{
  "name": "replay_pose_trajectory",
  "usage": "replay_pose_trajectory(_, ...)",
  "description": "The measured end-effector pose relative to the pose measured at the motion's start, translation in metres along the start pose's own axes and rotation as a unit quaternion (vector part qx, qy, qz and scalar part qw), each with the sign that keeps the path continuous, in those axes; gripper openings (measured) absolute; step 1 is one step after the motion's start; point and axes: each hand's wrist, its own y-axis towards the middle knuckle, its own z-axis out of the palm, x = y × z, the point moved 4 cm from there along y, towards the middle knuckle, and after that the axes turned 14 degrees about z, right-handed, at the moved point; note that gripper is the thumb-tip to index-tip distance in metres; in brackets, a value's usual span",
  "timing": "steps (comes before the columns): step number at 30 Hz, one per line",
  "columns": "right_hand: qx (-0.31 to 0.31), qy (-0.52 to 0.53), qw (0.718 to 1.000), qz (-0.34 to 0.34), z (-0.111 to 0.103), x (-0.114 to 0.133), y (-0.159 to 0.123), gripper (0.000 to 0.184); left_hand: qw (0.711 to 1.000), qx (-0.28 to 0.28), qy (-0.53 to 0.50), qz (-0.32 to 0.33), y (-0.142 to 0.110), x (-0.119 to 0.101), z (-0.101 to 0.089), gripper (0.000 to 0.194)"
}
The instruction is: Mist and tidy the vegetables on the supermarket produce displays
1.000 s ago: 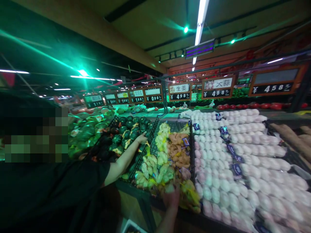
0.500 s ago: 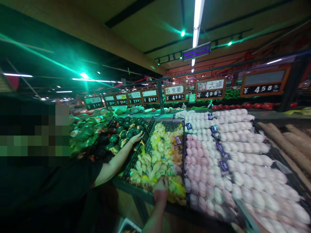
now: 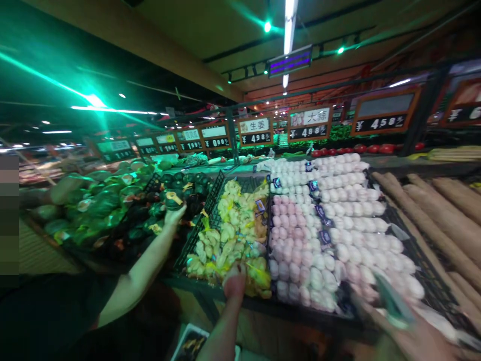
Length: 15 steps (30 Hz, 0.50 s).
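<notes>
My left hand [image 3: 234,282] is at the front edge of the yellow ginger pile [image 3: 229,235], fingers curled; whether a piece is in them is hidden. The ginger lies in a black crate [image 3: 216,193], some of it in netting and bags. At the lower right my right hand [image 3: 424,333] is blurred and closed around a long, flat grey-green thing [image 3: 394,301] I cannot name. That hand is over the front of the white garlic [image 3: 356,240] in mesh sleeves. Pinkish garlic bulbs [image 3: 287,225] lie between the ginger and the white rows.
On the left, another person's hand [image 3: 175,214] holds a small dark green squash [image 3: 173,200] above more squashes. Wrapped green produce [image 3: 112,200] lies beyond. Long brown roots [image 3: 436,215] fill the right side. Price signs [image 3: 310,124] line the back. A white box [image 3: 191,341] stands below.
The view has shifted right and a little down. The other person has lifted a squash from the pile. My right hand and its flat thing have come further into view.
</notes>
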Motion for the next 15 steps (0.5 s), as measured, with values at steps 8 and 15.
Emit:
replay_pose_trajectory(8,0.224,0.01,0.972,-0.072,0.042,0.106,-0.022,0.049,0.993,0.113,-0.015,0.021,0.015,-0.001,-0.003,0.052)
replay_pose_trajectory(15,0.032,-0.055,0.99,0.126,-0.037,0.012,0.058,0.057,0.993,0.115,-0.017,0.03,0.025,0.006,0.004,0.049)
